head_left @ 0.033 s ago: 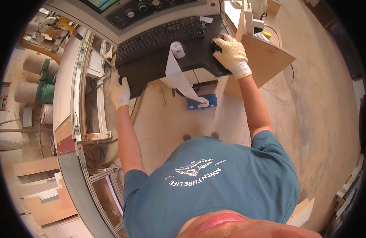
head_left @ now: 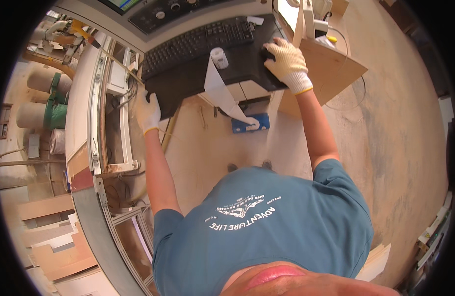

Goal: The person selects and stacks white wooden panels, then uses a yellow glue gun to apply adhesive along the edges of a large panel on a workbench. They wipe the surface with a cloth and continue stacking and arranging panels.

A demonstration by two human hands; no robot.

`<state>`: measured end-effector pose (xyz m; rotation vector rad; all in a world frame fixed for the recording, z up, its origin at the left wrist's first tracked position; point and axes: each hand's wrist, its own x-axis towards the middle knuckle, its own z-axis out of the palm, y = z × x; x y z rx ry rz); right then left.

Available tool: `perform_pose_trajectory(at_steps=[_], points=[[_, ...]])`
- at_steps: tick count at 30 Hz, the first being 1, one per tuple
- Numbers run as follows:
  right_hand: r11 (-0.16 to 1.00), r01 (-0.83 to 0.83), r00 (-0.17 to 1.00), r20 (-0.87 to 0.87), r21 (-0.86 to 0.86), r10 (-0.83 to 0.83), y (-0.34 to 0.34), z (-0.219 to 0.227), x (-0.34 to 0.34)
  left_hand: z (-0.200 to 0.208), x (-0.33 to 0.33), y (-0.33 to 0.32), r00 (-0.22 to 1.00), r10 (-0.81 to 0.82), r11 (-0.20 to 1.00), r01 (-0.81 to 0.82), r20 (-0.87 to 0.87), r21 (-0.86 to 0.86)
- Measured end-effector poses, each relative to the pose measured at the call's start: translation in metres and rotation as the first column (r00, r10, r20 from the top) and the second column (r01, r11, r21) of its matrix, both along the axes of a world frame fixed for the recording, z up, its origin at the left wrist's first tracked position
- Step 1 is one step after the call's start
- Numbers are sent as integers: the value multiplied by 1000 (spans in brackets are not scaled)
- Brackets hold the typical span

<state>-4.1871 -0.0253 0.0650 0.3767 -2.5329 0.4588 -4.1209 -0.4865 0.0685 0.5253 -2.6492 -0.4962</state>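
Note:
My right hand [head_left: 289, 64], in a cream knitted glove, lies over a black computer mouse [head_left: 267, 55] at the right end of the black keyboard tray [head_left: 188, 79]. The palm hides most of the mouse. My left hand [head_left: 148, 112], gloved alike, holds the tray's left edge, with the thumb apart on top and the other fingers partly hidden. Between the hands, a black keyboard [head_left: 198, 44] sits along the back of the tray. A roll of white labels [head_left: 219, 58] stands in front of it, its strip hanging over the front edge down to a blue box [head_left: 250, 123].
A control panel [head_left: 163, 12] with knobs and a screen rises behind the keyboard. To the right stands a wooden box [head_left: 331, 66] with a cable. Machine rails [head_left: 96, 108] run along the left, beside stacked board pieces [head_left: 59, 246].
The view has shifted slightly, so the panel and tray sit a little higher in the picture. Both hands stay in the same places on the mouse and tray edge.

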Motion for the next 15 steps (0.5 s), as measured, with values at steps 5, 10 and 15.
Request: perform_pose_trajectory(at_steps=[5,10,15], points=[[1000,-26,984,-175,17,29,-1,6,3,-4,0,-1,995,21,998,-27,-93,-59],[889,-208,949,-303,-407,84,-8,28,29,-5,24,31,948,14,990,-57,-318,-127],[686,-648,761,-233,-332,606,-56,-43,113,-54,101,105,764,-366,931,294,-532,-218]])
